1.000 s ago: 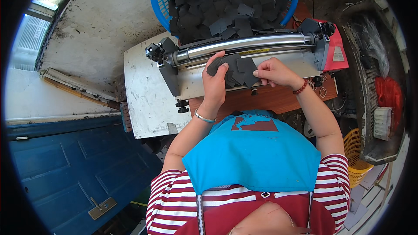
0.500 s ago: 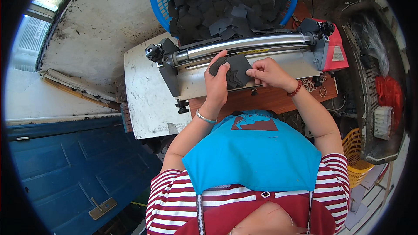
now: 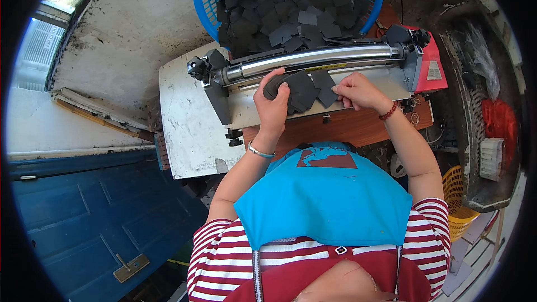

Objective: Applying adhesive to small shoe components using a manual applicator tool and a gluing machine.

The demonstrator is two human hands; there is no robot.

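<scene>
My left hand (image 3: 272,103) is closed round a fanned stack of thin dark grey square sheets (image 3: 299,92), its thumb pressed on top. Between the thumb and fingers of my right hand (image 3: 361,92) is the lower right edge of a single dark square sheet (image 3: 324,87), which lies just right of the stack. Both hands are over the metal feed plate (image 3: 372,80) of a roller machine. Its shiny steel roller (image 3: 319,59) runs across just beyond my fingers.
Behind the machine a blue basket (image 3: 206,8) is heaped with dark square pieces (image 3: 291,8). Black knobs (image 3: 198,68) stick out at the machine's left end; its right end has a red housing (image 3: 430,61). A yellow basket (image 3: 456,212) stands at lower right, a blue door (image 3: 84,212) at left.
My right hand has moved right, drawing one sheet away from the stack. The left hand has shifted slightly left, and the stack looks more fanned out.
</scene>
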